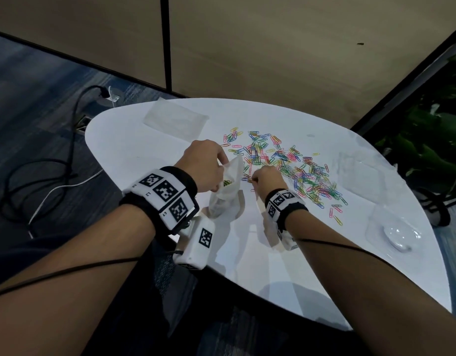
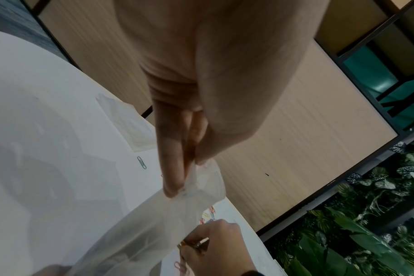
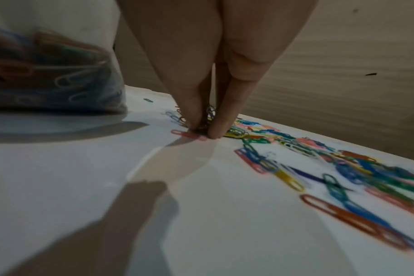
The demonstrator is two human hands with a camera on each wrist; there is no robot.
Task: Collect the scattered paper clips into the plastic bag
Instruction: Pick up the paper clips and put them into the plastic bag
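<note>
Many coloured paper clips (image 1: 293, 168) (image 3: 343, 168) lie scattered over the white table (image 1: 247, 265), mostly right of centre. A clear plastic bag (image 1: 228, 186) (image 2: 154, 224) (image 3: 47, 74) stands on the table with some clips inside. My left hand (image 1: 203, 168) (image 2: 184, 179) pinches the bag's top edge and holds it up. Just right of the bag, my right hand (image 1: 257, 179) (image 3: 202, 133) is down on the table, fingertips pinched around a small bunch of clips at the pile's near-left edge.
Flat clear bags lie at the table's far left (image 1: 174, 119) and right (image 1: 360, 173). A clear plastic lid or dish (image 1: 399, 237) sits near the right edge. Cables (image 1: 42, 176) run over the floor at left; plants (image 1: 432, 140) stand at right.
</note>
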